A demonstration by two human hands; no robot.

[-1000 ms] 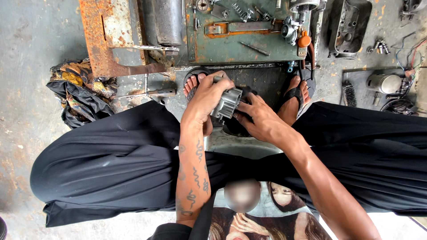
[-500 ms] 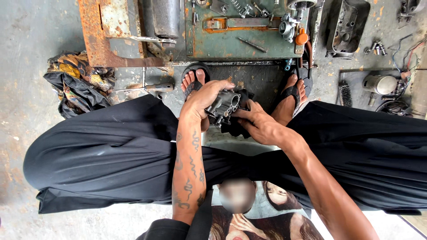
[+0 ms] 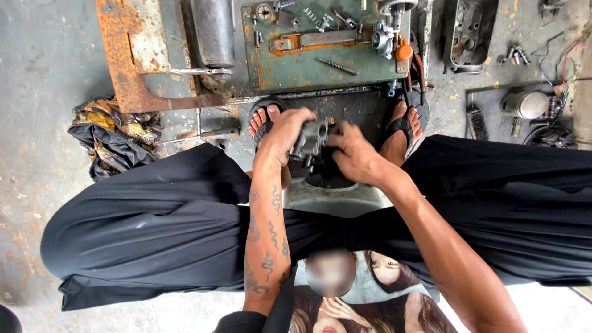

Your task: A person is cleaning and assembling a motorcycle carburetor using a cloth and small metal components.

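Between the sandalled feet, above the floor: small grey metal engine part (image 3: 310, 139), long axis tilted, upper end toward the green tray (image 3: 290, 68). Left hand (image 3: 285, 132) clamped around its left side; right hand (image 3: 353, 154) closed against its right, dark rag (image 3: 325, 166) beneath.

Bare arms, loose black trousers, dark sandals

The left forearm (image 3: 266, 243) bears dark tattooed symbols; the right forearm (image 3: 444, 246) is unmarked. A printed shirt (image 3: 370, 296) with dark sleeve edge shows near the camera.
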